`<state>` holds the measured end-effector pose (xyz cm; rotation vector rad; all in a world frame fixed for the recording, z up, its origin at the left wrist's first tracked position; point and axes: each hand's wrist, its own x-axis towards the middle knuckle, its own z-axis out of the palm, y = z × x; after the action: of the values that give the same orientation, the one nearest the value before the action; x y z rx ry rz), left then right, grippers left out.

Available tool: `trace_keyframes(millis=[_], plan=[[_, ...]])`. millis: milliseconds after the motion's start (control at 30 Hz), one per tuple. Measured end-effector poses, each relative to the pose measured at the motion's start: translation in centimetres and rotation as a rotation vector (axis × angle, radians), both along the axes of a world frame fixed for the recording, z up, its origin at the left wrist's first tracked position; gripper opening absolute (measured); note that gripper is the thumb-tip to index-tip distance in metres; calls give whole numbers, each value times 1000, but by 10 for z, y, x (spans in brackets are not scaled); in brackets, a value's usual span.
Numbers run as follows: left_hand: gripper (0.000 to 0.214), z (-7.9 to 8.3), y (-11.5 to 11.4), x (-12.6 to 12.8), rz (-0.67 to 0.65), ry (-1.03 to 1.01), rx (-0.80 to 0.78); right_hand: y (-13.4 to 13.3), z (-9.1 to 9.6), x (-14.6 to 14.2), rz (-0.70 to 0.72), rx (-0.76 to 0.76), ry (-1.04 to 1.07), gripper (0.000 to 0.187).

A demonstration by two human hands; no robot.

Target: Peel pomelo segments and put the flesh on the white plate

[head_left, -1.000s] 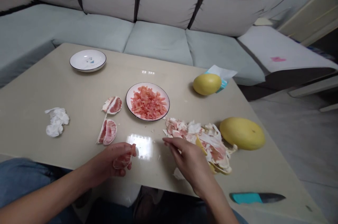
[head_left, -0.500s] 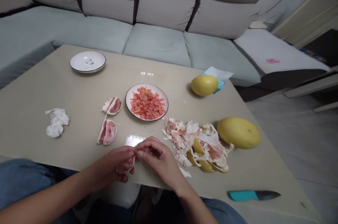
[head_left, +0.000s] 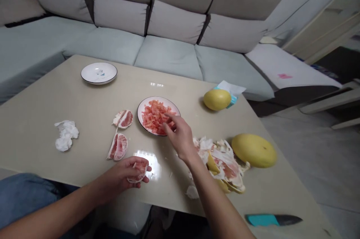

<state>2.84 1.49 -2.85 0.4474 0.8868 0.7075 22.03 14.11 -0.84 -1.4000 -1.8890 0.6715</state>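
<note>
My left hand (head_left: 132,173) is closed around a pink pomelo segment (head_left: 138,174) with part of its white membrane on, low over the table's near edge. My right hand (head_left: 180,134) reaches over the right side of a white, dark-rimmed plate (head_left: 140,119) heaped with peeled pomelo flesh (head_left: 154,116). Its thumb and forefinger are apart, and I see nothing between them. Left of that plate lie more pomelo segments (head_left: 120,146), still in membrane. A pile of peel and membrane scraps (head_left: 222,158) sits right of my hands, partly covered by my right forearm.
Two whole yellow pomelos, one near (head_left: 254,151) and one far (head_left: 216,99), stand on the right, the far one by a tissue pack (head_left: 233,90). A turquoise-handled knife (head_left: 272,219) lies front right. Crumpled tissue (head_left: 66,134) and another plate (head_left: 99,73) are left.
My right hand has left my left hand and moved forward over the plate of flesh, its fingers parting. My left hand keeps the segment. The view has tipped up slightly.
</note>
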Motion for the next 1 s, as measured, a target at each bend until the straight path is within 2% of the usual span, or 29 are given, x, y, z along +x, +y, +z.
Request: trace_keyframes(millis=[133,233,300,500,667,767,833,900,1000], plan=[[26,5,-1,0,3,20,3,-19,-6,-23,113,60,-339,22],[26,7,-2,0,-5,27,14,-24,-12,-36,92,51,-390,20],[25,8,-2,0,-13,33,19,-22,-14,-40,79,60,-408,16],[25,9,-2,-1,14,30,9,-6,-11,-30,9,134,-413,32],[33,9,-2,-1,53,-9,10,-3,-3,-20,-5,177,-433,25],[39,7,-4,-1,67,23,87,-14,6,-14,49,169,-280,32],[40,6,-5,-2,72,100,183,-31,12,-9,116,65,-85,29],[41,5,-6,-1,106,167,285,-53,16,-4,171,-155,38,22],[35,6,-8,2,182,178,404,-87,17,-1,212,-467,214,31]])
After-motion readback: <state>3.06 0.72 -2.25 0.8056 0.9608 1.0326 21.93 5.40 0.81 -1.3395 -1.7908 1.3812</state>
